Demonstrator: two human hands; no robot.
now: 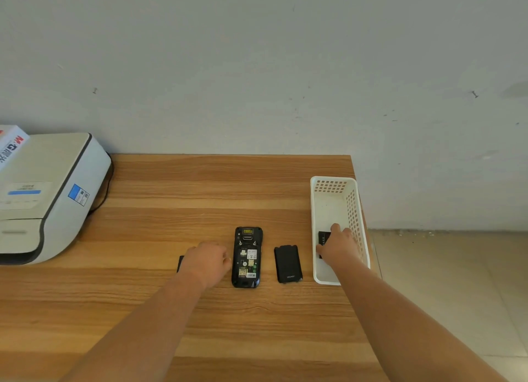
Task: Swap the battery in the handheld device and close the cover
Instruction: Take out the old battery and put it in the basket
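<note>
The black handheld device (247, 257) lies face down on the wooden table (200, 187), its battery bay bare with labels and contacts showing. Its black cover (287, 264) lies flat just to the right. My left hand (210, 263) rests beside the device's left edge with fingers curled; a black battery (180, 263) peeks out from behind it. My right hand (338, 246) reaches into the white basket (334, 187) and grips a second black battery (324, 237), mostly hidden under the fingers.
A white and grey printer (48, 193) with a box on top fills the table's left side, its cable trailing behind. The basket stands at the table's right edge, beyond which is tiled floor (457, 281). A grey wall backs the table.
</note>
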